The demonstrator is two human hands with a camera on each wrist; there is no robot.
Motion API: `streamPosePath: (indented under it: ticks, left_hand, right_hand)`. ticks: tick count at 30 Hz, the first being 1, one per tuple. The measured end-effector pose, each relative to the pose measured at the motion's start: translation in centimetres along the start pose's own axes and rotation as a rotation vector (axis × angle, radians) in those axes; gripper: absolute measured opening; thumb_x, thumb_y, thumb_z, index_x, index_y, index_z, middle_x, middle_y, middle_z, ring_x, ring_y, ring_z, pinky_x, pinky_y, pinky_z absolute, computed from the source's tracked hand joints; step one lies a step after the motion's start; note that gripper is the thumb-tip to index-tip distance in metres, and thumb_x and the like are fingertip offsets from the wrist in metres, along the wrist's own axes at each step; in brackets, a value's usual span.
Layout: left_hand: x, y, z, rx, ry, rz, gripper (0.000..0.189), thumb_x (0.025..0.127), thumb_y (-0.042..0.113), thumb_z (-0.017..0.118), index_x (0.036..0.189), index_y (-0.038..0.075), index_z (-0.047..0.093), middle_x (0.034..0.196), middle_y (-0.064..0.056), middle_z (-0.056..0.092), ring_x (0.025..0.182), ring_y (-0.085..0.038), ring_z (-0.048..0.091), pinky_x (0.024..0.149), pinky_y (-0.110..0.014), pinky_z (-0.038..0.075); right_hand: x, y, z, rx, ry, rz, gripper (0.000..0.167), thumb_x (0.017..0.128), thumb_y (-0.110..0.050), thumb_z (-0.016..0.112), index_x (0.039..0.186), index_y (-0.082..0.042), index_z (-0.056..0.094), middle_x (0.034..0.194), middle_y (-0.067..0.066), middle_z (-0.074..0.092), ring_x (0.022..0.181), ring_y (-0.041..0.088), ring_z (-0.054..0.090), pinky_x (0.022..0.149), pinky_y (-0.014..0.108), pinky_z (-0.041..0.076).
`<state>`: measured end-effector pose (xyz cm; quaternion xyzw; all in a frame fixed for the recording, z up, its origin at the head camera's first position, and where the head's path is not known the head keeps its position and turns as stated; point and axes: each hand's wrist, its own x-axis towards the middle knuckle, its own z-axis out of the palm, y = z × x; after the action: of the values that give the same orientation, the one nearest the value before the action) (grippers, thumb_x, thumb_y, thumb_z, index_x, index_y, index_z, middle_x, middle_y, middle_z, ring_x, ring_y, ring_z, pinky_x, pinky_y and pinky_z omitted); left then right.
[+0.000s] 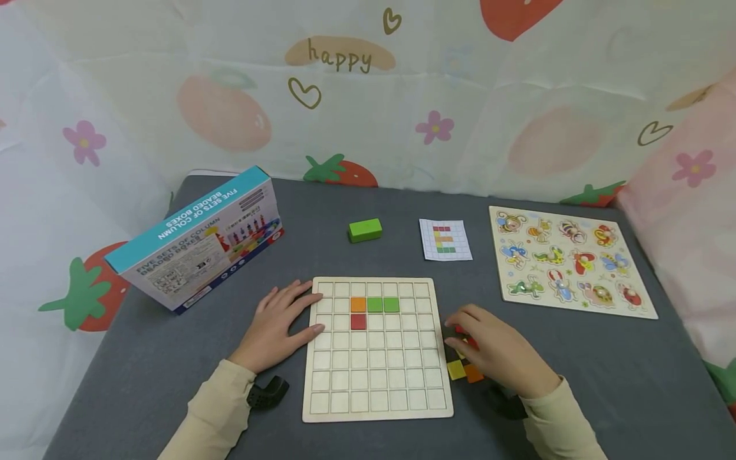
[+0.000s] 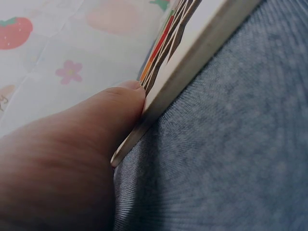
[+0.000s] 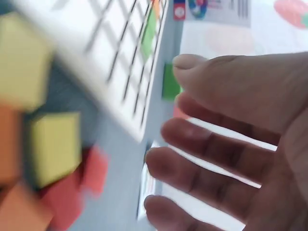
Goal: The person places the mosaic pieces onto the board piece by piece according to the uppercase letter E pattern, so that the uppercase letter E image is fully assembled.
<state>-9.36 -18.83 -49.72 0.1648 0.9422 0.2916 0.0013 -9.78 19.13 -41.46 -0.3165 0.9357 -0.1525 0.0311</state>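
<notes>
A pale gridded board point(image 1: 368, 377) lies flat in front of me. On it sit an orange tile point(image 1: 359, 305), two green tiles point(image 1: 383, 305) beside it, and a red tile point(image 1: 358, 321) below the orange one. My left hand point(image 1: 278, 329) rests at the board's left edge, its thumb point(image 2: 127, 96) touching the rim. Off the right edge, my right hand point(image 1: 497, 348) hovers over loose tiles, fingers loosely bent and thumb apart from them. Yellow point(image 1: 456, 370), orange point(image 1: 474, 373) and red tiles point(image 3: 62, 202) show there; the hand partly hides the pile.
Behind the board stand a green block point(image 1: 365, 230) and a small card point(image 1: 446, 241) with a coloured grid pattern. At the back left is a blue-topped box point(image 1: 195, 249). An insect picture board point(image 1: 575, 306) lies at the right, and a printed cloth point(image 1: 368, 128) hangs behind.
</notes>
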Motion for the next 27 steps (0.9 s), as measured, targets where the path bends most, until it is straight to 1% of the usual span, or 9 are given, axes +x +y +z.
streamPosePath:
  ticks: [3, 5, 7, 10, 13, 16, 21, 24, 27]
  left_hand:
    - [0.0, 0.0, 0.0, -0.002, -0.002, -0.001, 0.061, 0.09, 0.054, 0.059, 0.143, 0.026, 0.046, 0.154, -0.003, 0.032, 0.145, -0.028, 0.023, 0.117, -0.055, 0.008]
    - [0.0, 0.1, -0.1, -0.001, -0.004, -0.005, 0.061, 0.09, 0.054, 0.059, 0.143, 0.026, 0.046, 0.154, -0.003, 0.032, 0.145, -0.028, 0.023, 0.117, -0.055, 0.008]
    - [-0.1, 0.1, -0.2, -0.001, -0.004, -0.011, 0.061, 0.09, 0.053, 0.059, 0.143, 0.026, 0.046, 0.154, -0.004, 0.032, 0.145, -0.028, 0.023, 0.117, -0.055, 0.008]
    - [-0.1, 0.0, -0.3, 0.008, -0.004, -0.017, 0.061, 0.09, 0.053, 0.06, 0.143, 0.026, 0.047, 0.154, -0.004, 0.033, 0.145, -0.029, 0.023, 0.116, -0.056, 0.008]
    - [-0.1, -0.1, -0.2, 0.02, -0.003, -0.017, 0.062, 0.089, 0.054, 0.06, 0.142, 0.026, 0.047, 0.154, -0.004, 0.033, 0.145, -0.029, 0.023, 0.116, -0.056, 0.009]
    - [-0.1, -0.1, -0.1, 0.024, -0.007, -0.019, 0.062, 0.089, 0.056, 0.058, 0.143, 0.026, 0.046, 0.154, -0.003, 0.033, 0.145, -0.029, 0.023, 0.116, -0.056, 0.009]
    - [-0.1, -0.1, 0.0, 0.023, -0.021, -0.025, 0.062, 0.09, 0.057, 0.056, 0.143, 0.027, 0.046, 0.154, -0.002, 0.032, 0.145, -0.028, 0.022, 0.117, -0.055, 0.008]
    - [0.0, -0.1, 0.1, 0.022, -0.017, -0.023, 0.061, 0.09, 0.057, 0.056, 0.143, 0.027, 0.046, 0.154, -0.002, 0.033, 0.145, -0.028, 0.023, 0.117, -0.055, 0.008]
    - [0.0, 0.0, 0.2, 0.018, -0.006, -0.016, 0.061, 0.09, 0.056, 0.057, 0.142, 0.026, 0.047, 0.153, -0.003, 0.034, 0.144, -0.029, 0.024, 0.116, -0.057, 0.009]
  right_hand:
    - [-2.5, 0.6, -0.1, -0.014, -0.006, 0.102, 0.026, 0.08, -0.022, 0.079, 0.103, -0.015, 0.067, 0.099, -0.004, 0.06, 0.08, 0.006, 0.056, 0.067, 0.024, 0.052]
    - [-4.0, 1.0, -0.2, -0.023, -0.025, 0.177, 0.03, 0.079, -0.026, 0.08, 0.103, -0.017, 0.067, 0.099, -0.005, 0.06, 0.08, 0.005, 0.055, 0.066, 0.024, 0.051]
    - [-5.2, 1.3, -0.2, -0.019, -0.057, 0.262, 0.037, 0.076, -0.033, 0.081, 0.106, -0.018, 0.066, 0.099, -0.005, 0.06, 0.08, 0.006, 0.055, 0.066, 0.026, 0.051]
    - [-6.4, 1.7, 0.0, 0.023, -0.116, 0.377, 0.05, 0.072, -0.04, 0.082, 0.112, -0.016, 0.064, 0.103, -0.003, 0.058, 0.082, 0.008, 0.055, 0.067, 0.03, 0.051]
    - [-7.0, 2.0, 0.4, 0.07, -0.159, 0.451, 0.055, 0.071, -0.039, 0.082, 0.116, -0.014, 0.061, 0.106, 0.0, 0.057, 0.086, 0.011, 0.057, 0.07, 0.033, 0.053]
    - [-7.3, 2.3, 0.8, 0.072, -0.154, 0.453, 0.049, 0.074, -0.032, 0.082, 0.114, -0.014, 0.061, 0.103, -0.001, 0.056, 0.085, 0.009, 0.057, 0.069, 0.03, 0.053]
    - [-7.4, 2.9, 1.3, 0.047, -0.113, 0.397, 0.031, 0.079, -0.023, 0.079, 0.106, -0.016, 0.064, 0.091, -0.007, 0.053, 0.075, 0.003, 0.051, 0.061, 0.024, 0.048]
    - [-7.3, 3.3, 1.5, 0.036, -0.078, 0.37, 0.027, 0.08, -0.021, 0.077, 0.103, -0.017, 0.065, 0.089, -0.008, 0.053, 0.072, 0.001, 0.049, 0.059, 0.022, 0.046]
    - [-7.3, 3.6, 1.7, 0.024, -0.042, 0.354, 0.026, 0.081, -0.02, 0.077, 0.104, -0.017, 0.065, 0.089, -0.007, 0.054, 0.071, 0.001, 0.049, 0.059, 0.022, 0.047]
